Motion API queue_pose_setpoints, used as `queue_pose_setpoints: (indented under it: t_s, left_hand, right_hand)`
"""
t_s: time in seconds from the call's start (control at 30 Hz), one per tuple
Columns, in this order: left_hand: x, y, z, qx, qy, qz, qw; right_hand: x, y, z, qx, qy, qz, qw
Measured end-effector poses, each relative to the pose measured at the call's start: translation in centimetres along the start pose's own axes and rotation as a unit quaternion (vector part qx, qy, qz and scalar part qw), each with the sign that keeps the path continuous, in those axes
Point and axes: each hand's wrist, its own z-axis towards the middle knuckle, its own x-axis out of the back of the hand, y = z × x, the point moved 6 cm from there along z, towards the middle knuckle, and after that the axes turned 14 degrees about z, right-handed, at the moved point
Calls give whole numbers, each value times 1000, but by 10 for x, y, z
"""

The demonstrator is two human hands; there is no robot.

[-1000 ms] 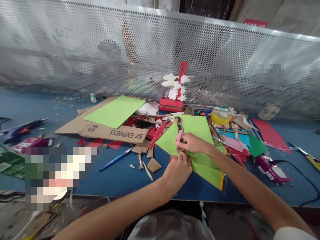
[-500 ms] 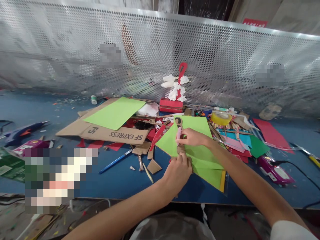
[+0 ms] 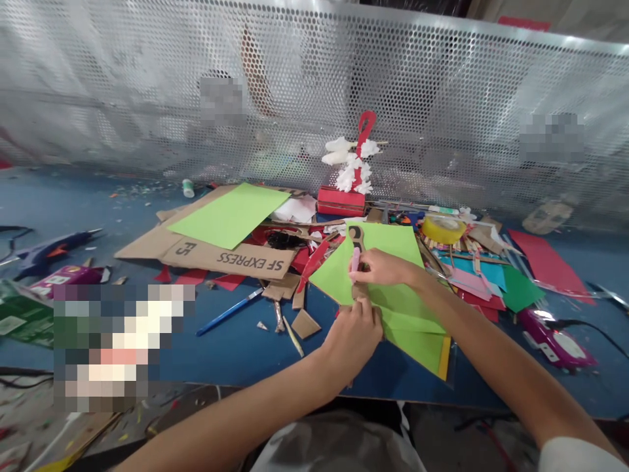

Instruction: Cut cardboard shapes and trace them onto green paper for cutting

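My right hand is closed in a pinch around a slim pink pen. The pen stands nearly upright against a narrow cardboard cutout with black print at its top. Under the cutout lies light green paper, in overlapping sheets. Nearer to me, my left hand has its fingers bent and pressed together at the cutout's lower end, holding it down on the paper. The pen's tip and part of the cutout are hidden by my fingers.
Left are a cardboard sheet bearing green paper, and a blue pen. A red stand with white tufts is behind. Yellow tape, paper scraps and a purple device lie right; a glue gun lies far left.
The view has shifted slightly, so most things sit a little further right. Both hands keep nearly the same hold; the pink pen stays at the cutout's edge.
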Motion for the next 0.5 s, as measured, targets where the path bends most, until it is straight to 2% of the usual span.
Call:
queue_pose_setpoints:
  t_s: [0.13,0.23,0.37,0.5]
  left_hand:
    - [-3,-3,0,13,-21,-27,999]
    - [-5,-7,-1,20,-61,-53,997]
    - [-4,-10,-1,3,-119,-74,990]
    - [-2,-11,0,1,-127,-81,989]
  right_hand:
    - [-2,0,0,16,-9,-24,1000]
    - [-4,1,1,24,-14,-44,999]
    - [-1,3,5,18,15,-57,998]
    - [3,4,11,15,35,-63,997]
